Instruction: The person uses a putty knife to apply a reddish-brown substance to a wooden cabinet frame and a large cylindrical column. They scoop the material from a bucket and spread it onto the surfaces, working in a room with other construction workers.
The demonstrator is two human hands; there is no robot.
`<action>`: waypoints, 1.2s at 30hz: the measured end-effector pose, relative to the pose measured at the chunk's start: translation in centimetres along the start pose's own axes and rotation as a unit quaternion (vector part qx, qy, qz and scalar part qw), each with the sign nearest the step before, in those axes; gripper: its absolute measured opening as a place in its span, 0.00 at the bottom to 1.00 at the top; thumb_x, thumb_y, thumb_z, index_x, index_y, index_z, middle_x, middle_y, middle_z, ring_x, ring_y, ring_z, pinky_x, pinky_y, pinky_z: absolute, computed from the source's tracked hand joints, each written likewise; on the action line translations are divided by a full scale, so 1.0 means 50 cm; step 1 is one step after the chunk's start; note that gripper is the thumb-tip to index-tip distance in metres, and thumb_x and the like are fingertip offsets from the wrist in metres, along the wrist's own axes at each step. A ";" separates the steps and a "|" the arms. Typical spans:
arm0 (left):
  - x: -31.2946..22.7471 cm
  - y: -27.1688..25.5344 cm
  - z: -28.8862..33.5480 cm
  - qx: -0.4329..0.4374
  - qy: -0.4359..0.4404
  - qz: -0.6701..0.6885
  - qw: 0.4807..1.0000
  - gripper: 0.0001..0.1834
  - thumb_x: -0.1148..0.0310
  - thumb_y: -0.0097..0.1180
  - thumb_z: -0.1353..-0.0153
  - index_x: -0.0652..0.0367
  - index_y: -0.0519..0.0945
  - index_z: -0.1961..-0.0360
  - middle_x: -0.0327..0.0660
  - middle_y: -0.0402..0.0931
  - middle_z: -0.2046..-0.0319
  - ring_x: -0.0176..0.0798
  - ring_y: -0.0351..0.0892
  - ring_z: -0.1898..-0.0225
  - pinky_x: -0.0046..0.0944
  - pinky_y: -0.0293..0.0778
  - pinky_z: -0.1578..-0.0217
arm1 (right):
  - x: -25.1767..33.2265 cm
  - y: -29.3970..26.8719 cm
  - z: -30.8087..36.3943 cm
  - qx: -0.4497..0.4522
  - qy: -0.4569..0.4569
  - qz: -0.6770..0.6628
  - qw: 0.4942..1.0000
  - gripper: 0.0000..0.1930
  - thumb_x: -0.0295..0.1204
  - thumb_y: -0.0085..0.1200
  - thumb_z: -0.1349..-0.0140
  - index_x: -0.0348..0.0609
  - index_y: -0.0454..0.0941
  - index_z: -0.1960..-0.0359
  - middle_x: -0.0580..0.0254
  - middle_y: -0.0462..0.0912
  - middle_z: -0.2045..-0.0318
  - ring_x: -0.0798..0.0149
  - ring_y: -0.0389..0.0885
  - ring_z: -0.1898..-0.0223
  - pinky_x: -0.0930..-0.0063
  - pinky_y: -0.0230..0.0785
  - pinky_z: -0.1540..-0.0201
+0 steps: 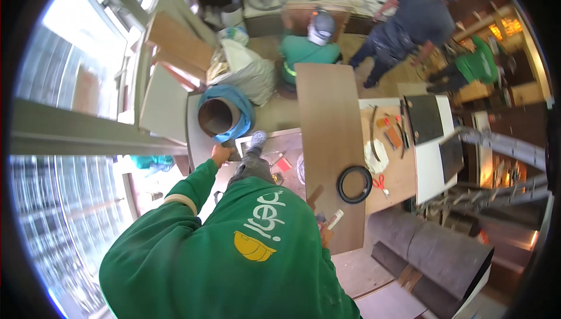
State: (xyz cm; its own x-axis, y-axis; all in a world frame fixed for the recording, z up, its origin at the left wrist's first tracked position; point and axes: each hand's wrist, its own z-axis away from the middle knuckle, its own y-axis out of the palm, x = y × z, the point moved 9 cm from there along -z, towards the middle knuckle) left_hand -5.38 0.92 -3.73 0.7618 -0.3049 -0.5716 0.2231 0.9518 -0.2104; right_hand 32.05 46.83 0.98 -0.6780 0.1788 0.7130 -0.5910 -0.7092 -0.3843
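Note:
My left hand (221, 154) is at the end of my bent green sleeve, beside a large dark tube (217, 117) with a blue wrap (244, 105). Its fingers are too small to make out, and I cannot tell whether it grips the panel edge there. My right hand (325, 236) is closed around a short, narrow white object (335, 219) with a darker patch, at the near left edge of a long brown board (330, 126). A black ring (353, 184) lies on the board's right edge. My shoe (258, 139) shows ahead, near a white frame strip.
Right of the board, a table (394, 184) bears red scissors (380, 184), dark strips and orange pieces. Large grey rolls (432, 249) lie at the near right; a ladder (502, 146) stands beyond. Windows line the left. Three other people work at the far side, near a white sack (248, 73).

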 end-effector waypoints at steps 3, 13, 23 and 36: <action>0.066 -0.044 -0.001 -0.066 -0.030 0.070 0.995 0.21 0.63 0.67 0.50 0.75 0.78 0.70 0.50 0.79 0.75 0.44 0.80 0.80 0.43 0.79 0.83 | -0.084 0.000 -0.077 0.054 -0.195 0.360 0.911 0.13 0.38 0.60 0.47 0.40 0.81 0.69 0.63 0.75 0.78 0.64 0.74 0.77 0.65 0.70 0.71; 0.289 -0.146 0.060 -0.121 -0.105 -0.037 0.986 0.23 0.62 0.65 0.47 0.68 0.77 0.55 0.48 0.79 0.65 0.42 0.82 0.70 0.39 0.81 0.79 | 0.265 0.084 -0.245 0.134 -0.118 0.423 0.888 0.14 0.37 0.55 0.43 0.46 0.82 0.58 0.59 0.79 0.77 0.66 0.73 0.76 0.67 0.67 0.72; 0.466 -0.188 0.035 -0.162 -0.055 0.056 0.984 0.21 0.61 0.67 0.50 0.74 0.80 0.69 0.50 0.80 0.73 0.45 0.82 0.77 0.40 0.80 0.82 | 0.553 0.334 -0.280 0.129 -0.097 0.308 0.938 0.15 0.32 0.62 0.51 0.31 0.79 0.67 0.65 0.75 0.79 0.68 0.69 0.79 0.67 0.63 0.75; 0.368 -0.185 0.124 -0.231 -0.145 0.287 0.918 0.22 0.61 0.65 0.47 0.74 0.79 0.66 0.49 0.78 0.72 0.43 0.81 0.73 0.38 0.80 0.80 | 0.598 0.455 -0.187 0.209 -0.170 0.402 0.875 0.25 0.38 0.66 0.61 0.23 0.77 0.69 0.50 0.80 0.73 0.57 0.80 0.72 0.63 0.72 0.68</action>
State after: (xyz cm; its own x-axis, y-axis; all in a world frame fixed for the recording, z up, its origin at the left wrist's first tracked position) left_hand 10.35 -13.32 -7.40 0.8177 0.3290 -0.4725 -0.4977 0.8163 -0.2930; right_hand -5.76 42.41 8.04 -0.5903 -0.6548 0.4720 0.2760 -0.7133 -0.6443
